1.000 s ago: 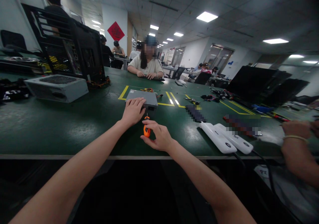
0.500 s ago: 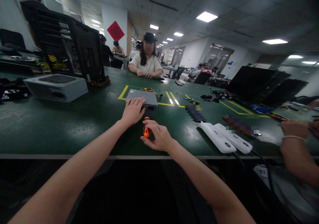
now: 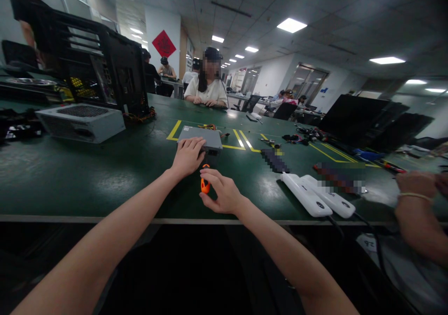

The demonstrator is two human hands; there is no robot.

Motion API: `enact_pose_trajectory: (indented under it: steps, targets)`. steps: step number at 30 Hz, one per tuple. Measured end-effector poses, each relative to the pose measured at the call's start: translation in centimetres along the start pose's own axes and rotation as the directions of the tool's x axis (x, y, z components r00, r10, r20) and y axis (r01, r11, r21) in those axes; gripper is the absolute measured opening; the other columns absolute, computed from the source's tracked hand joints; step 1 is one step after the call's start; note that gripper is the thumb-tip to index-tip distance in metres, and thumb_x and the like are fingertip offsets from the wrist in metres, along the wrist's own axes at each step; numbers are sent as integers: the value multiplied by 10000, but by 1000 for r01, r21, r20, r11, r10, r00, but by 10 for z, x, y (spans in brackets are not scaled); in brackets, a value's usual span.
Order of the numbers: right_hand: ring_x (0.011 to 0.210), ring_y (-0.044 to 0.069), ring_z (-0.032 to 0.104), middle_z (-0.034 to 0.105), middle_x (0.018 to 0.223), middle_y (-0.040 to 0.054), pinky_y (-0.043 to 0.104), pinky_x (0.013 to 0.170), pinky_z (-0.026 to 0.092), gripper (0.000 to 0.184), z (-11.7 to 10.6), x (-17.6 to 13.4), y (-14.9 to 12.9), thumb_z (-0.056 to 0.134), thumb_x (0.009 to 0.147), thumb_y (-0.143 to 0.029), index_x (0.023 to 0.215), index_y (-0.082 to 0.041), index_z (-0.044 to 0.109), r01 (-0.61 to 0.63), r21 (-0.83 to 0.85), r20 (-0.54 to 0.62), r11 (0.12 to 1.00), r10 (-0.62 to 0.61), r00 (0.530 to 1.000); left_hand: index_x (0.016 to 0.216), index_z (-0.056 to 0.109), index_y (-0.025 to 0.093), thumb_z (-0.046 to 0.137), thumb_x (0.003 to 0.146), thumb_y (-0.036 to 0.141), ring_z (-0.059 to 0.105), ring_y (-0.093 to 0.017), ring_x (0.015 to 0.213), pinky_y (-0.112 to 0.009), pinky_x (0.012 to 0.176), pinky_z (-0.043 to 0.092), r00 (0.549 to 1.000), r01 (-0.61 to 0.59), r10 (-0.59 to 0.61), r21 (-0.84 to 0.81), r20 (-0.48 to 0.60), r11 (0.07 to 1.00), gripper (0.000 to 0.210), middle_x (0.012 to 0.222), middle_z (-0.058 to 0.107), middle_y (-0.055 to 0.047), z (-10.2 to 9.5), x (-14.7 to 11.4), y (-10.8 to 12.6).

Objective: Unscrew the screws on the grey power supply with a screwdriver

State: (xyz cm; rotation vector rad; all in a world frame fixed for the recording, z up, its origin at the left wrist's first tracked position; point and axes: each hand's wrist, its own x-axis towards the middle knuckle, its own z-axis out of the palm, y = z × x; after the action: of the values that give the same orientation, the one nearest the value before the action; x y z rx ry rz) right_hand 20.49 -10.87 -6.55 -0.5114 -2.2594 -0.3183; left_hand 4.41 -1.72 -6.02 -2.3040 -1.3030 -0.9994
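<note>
A grey metal computer power supply (image 3: pixel 210 138) lies on the green table in front of me, its socket side facing me. My left hand (image 3: pixel 189 156) rests on its near left part, fingers over the top and thumb at the front edge, holding it. Just in front of the unit, my right hand (image 3: pixel 221 191) grips an orange and black screwdriver (image 3: pixel 205 184) between thumb and fingers. The screwdriver points away from me toward the unit's front face. Its tip is too small and dark to make out.
At left stand a larger power supply (image 3: pixel 82 122) and an open black computer case (image 3: pixel 101 67). White devices (image 3: pixel 306 194) with cables lie at right, near a co-worker's arm (image 3: pixel 416 207). A person (image 3: pixel 206 88) sits opposite. Black monitors (image 3: pixel 353 119) stand far right.
The screwdriver handle looks slightly turned in my right hand, which has barely moved. My left hand stays on the power supply. At far left, a standing person shows more fully behind the case.
</note>
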Motion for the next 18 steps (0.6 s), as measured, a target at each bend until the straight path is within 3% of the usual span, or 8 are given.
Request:
enact_pose_trajectory:
  steps: [4,9,13,18]
  targets:
    - [938,198,641,603,1089,135,297,731,552,293,-3,3,-1,516,848,-302,1112,-178,481,37,-100,18,994,-36,999,1263,484,191,410,882,266,433,-250,1223,-428,1019,275,1000,9,-9,-9,7,1000,395,1332,514,-81,-1,0,0]
    - [953,205,646,629,1024,127,298,732,559,304,3,0,3,564,826,-349,1043,-182,431,-29,-19,-92,999,27,995,1270,478,201,397,884,265,431,-252,1227,-430,1019,272,1000,14,-14,-12,14,1000,400,1337,510,-77,-1,0,0]
    - [1065,221,595,586,1116,162,336,826,537,371,1,0,4,540,836,-336,1136,-162,406,-25,31,-65,999,27,998,1268,483,198,394,883,269,436,-256,1217,-433,1016,274,1000,11,-11,-12,9,1000,401,1331,514,-81,0,0,0]
    - [968,202,615,565,1164,141,306,747,523,287,-4,-1,3,488,878,-291,1152,-207,493,2,-175,-7,985,-3,1000,1264,487,196,404,879,263,432,-253,1222,-433,1017,276,1000,14,-14,-29,4,999,400,1328,517,-86,0,0,0]
